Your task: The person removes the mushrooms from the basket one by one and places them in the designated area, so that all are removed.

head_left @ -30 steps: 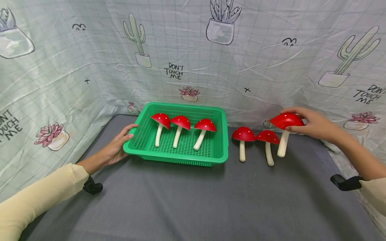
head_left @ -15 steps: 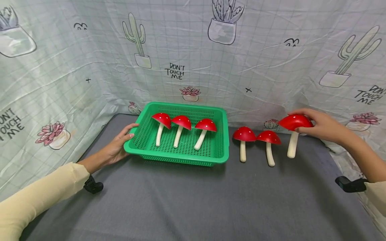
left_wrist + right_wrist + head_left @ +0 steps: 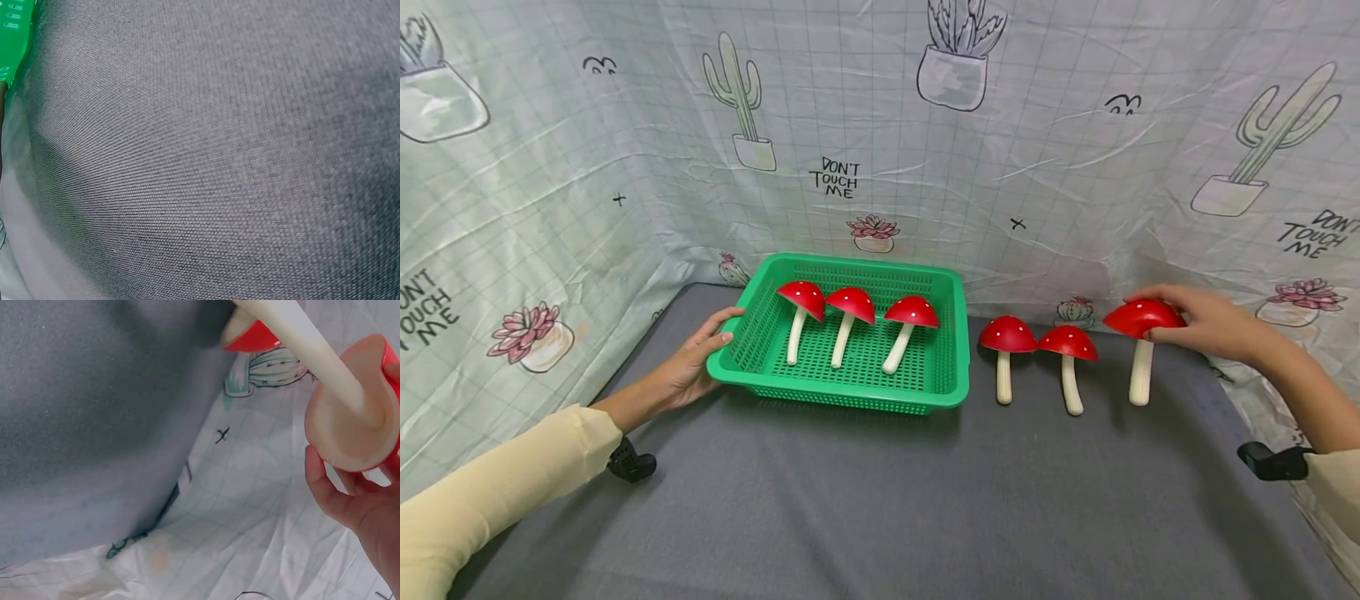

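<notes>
At the far right, the right hand (image 3: 1213,327) curls round a mushroom (image 3: 1141,354) at its cap (image 3: 1137,320), likely for broader purchase; whether it touches the surface (image 3: 880,500) is unclear. The left hand (image 3: 688,367) grips the green basket (image 3: 842,393), presumably steadying it. Two mushrooms (image 3: 1006,336) lie between; three mushrooms (image 3: 850,307) rest inside.

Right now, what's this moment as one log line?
left hand: holds green basket | right hand: grips mushroom by cap | basket: three mushrooms | table: two mushrooms
</notes>
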Demonstrator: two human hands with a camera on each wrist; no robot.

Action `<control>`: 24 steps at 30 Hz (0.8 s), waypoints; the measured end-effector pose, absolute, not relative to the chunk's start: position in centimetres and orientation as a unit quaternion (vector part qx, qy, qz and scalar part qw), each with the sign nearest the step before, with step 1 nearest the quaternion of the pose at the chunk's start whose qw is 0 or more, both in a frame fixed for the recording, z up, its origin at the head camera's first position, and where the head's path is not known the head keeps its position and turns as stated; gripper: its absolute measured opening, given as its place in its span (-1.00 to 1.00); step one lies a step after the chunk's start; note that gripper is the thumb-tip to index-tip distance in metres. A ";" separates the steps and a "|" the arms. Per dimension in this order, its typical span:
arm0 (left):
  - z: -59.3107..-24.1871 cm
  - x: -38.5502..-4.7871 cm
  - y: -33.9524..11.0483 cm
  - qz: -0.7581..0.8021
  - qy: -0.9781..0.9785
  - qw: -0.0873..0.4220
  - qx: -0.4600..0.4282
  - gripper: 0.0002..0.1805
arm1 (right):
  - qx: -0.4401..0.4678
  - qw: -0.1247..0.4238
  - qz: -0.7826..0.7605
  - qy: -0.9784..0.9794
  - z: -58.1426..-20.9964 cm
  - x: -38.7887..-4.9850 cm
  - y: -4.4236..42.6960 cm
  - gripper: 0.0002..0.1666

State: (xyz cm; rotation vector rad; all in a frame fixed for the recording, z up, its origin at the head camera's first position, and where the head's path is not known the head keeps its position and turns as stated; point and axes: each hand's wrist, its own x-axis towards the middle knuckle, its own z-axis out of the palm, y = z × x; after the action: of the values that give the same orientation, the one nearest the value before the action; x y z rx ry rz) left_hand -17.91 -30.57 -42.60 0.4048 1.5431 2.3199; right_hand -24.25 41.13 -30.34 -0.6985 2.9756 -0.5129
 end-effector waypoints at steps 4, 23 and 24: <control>-42.7 -18.0 -30.6 0.814 0.539 0.164 0.141 -0.52 | -0.235 0.042 -0.163 0.957 -30.9 -24.3 41.8 -0.42; -42.8 -18.2 -30.7 0.816 0.526 0.172 0.167 -0.53 | -0.209 0.115 -0.218 0.946 -34.7 -24.9 43.9 -0.38; -42.8 -18.2 -30.7 0.816 0.526 0.172 0.167 -0.53 | -0.208 0.116 -0.218 0.947 -35.0 -25.0 43.9 -0.38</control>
State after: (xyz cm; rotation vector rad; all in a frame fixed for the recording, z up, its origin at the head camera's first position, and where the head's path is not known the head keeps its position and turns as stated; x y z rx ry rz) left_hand -18.23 -30.66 -42.78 0.4750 1.4927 2.3165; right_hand -25.02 43.92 -34.95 -0.6085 2.7729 -0.6380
